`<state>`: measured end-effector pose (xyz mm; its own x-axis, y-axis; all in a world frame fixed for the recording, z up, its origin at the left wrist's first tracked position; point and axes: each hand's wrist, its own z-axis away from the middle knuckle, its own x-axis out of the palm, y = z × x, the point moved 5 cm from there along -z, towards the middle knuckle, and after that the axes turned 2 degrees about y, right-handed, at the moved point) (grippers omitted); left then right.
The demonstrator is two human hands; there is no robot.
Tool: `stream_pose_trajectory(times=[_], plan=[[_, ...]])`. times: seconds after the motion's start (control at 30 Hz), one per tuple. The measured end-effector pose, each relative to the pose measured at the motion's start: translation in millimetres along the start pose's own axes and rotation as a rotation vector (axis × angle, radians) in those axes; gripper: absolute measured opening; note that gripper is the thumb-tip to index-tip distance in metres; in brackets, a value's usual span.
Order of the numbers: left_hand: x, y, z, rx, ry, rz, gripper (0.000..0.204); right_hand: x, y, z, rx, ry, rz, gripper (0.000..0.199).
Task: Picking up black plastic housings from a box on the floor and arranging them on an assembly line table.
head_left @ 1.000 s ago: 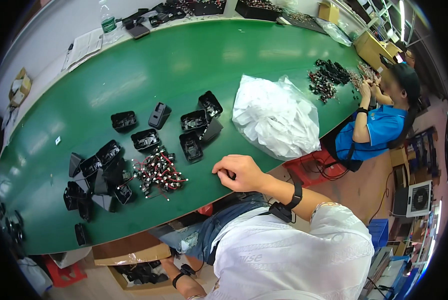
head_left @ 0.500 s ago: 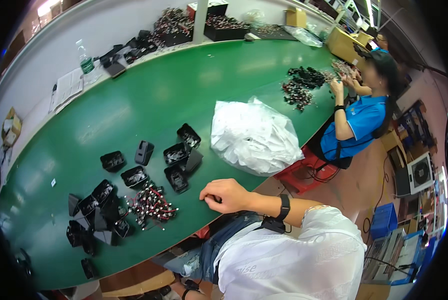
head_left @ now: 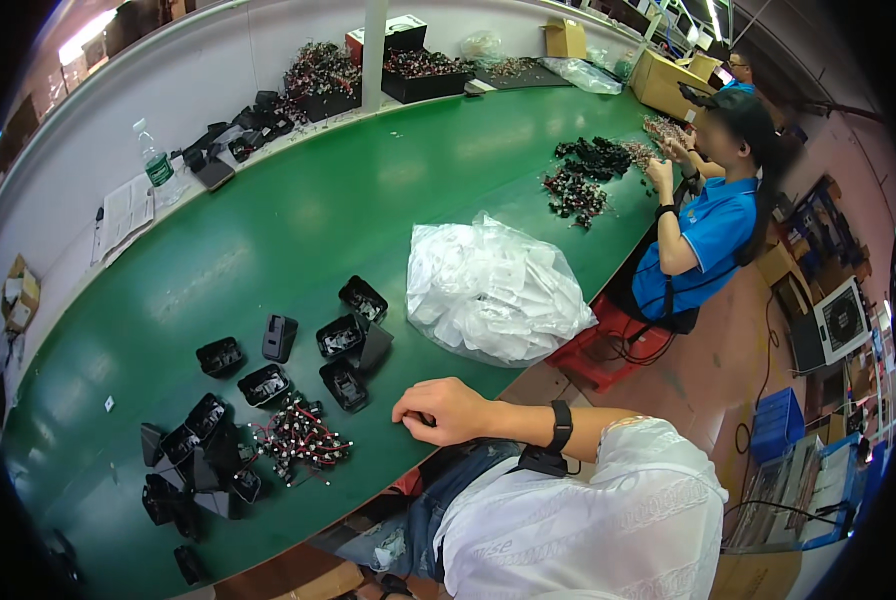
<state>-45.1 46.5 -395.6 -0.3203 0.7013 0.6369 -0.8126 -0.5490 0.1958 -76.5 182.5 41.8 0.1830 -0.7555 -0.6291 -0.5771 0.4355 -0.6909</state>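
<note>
My right hand [head_left: 446, 411] rests at the near edge of the green table, its fingers curled inward. A small dark patch shows inside the curl; whether it is an object or shadow I cannot make out. Left of this hand lies a pile of small wired parts [head_left: 303, 440] with red and black leads and white ends. Around the pile are open black plastic housings [head_left: 344, 385], several with something pale inside. A closed-looking black housing [head_left: 279, 338] stands behind them. My left hand is out of sight beyond the lower edge.
A big clear bag of white pieces [head_left: 498, 290] sits right of the housings. At right, a person in a blue shirt [head_left: 703, 235] handles small parts beside dark piles [head_left: 578, 195]. Along the back ledge stand a water bottle [head_left: 154, 155], papers [head_left: 126, 215] and boxes of wired parts [head_left: 423, 80].
The whole view has shifted and tilted slightly, so the table items sit lower. My right hand stays curled at the table edge. A banded wrist at the bottom has mostly dropped out of view.
</note>
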Motion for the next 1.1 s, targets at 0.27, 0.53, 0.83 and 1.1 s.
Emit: stream_pose_trajectory(times=[0.27, 0.53, 0.83, 1.1], plan=[[18, -9, -9, -0.088, -0.016, -0.02, 0.053, 3, 0, -7, 0.024, -0.069, -0.018, 0.008], [-169, -79, 164, 0.331, 0.338, 0.655, 0.054, 15, -8, -10, 0.148, -0.058, 0.052, 0.01], [-225, -158, 225, 0.732, 0.429, 1.123, 0.054, 9, -7, -4, -0.03, -0.129, 0.153, 0.016], [-241, -126, 177, 0.669, 0.473, 1.21, 0.061, 3, -3, -1, 0.019, -0.125, 0.22, 0.016]])
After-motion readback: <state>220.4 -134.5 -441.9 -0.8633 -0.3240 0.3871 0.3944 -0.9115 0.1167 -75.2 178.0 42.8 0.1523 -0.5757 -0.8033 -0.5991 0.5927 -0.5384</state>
